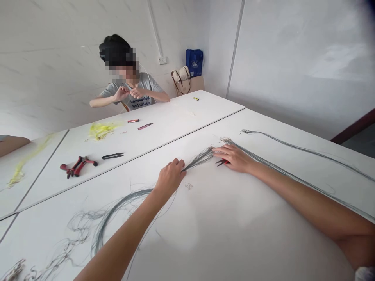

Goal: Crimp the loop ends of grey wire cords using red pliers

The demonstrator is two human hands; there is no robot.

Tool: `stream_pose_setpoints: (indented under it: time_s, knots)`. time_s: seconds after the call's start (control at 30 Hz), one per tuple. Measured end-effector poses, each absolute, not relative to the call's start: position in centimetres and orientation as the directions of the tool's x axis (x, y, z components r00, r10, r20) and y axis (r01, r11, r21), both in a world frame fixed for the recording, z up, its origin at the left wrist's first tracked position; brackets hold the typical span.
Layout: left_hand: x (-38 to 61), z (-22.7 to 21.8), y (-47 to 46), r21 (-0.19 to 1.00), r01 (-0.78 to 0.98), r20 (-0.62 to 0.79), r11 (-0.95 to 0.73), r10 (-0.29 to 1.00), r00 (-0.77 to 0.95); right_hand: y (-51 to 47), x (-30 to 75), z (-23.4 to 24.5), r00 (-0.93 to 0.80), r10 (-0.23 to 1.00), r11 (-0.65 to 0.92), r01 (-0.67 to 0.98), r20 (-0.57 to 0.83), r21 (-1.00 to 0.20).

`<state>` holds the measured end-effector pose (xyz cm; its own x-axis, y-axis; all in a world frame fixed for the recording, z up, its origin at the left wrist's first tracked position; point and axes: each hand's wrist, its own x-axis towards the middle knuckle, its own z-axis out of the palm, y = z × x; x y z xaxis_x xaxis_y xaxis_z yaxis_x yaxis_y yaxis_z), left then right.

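My left hand (170, 177) is closed around a bundle of thin grey-green lines (199, 159). The bundle trails behind this hand in a loose curve (113, 212) with stray tangled strands. My right hand (236, 157) holds small red-handled pliers (223, 161) in its palm, their dark jaws pointing left. Its fingertips touch the bundle's far end, where small brownish tips gather. Between the two hands, on the near side, lies a little pile of tiny brown bits (189, 186). A second bundle of lines (272, 166) passes beside and behind my right hand.
Another line bundle (299, 147) lies farther right. Beyond the table seam are red-handled pliers (77, 167), black thread snips (113, 155), a yellow strand pile (101, 130), a red cutter (133, 121) and tweezers (145, 126). A co-worker (130, 86) sits opposite. Tangled hooks (17, 269) lie front left.
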<state>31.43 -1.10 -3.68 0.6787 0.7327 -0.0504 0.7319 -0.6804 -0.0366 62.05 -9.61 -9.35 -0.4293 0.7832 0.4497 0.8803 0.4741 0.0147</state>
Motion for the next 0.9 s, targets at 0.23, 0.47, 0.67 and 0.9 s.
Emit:
stream_pose_setpoints:
  time_s: [0.23, 0.47, 0.67, 0.9]
  knots:
    - [31.7, -3.4, -1.2, -0.06, 0.741, -0.078, -0.669, 0.743, 0.665, -7.5, 61.2, -8.1, -0.291, 0.845, 0.359, 0.931, 0.449, -0.072]
    - [31.6, -3.3, -1.3, -0.108, 0.724, -0.109, -0.682, 0.732, 0.673, -8.1, 60.9, -8.5, -0.368, 0.796, 0.498, 0.85, 0.48, -0.173]
    - [31.3, -3.0, -2.0, -0.155, 0.709, -0.1, -0.688, 0.725, 0.682, -10.5, 61.9, -9.5, -0.387, 0.739, 0.497, 0.866, 0.552, -0.057]
    - [31.9, -2.8, -2.5, -0.15, 0.705, -0.126, -0.693, 0.721, 0.681, -12.6, 62.3, -9.5, -0.256, 0.744, 0.394, 0.914, 0.617, -0.096]
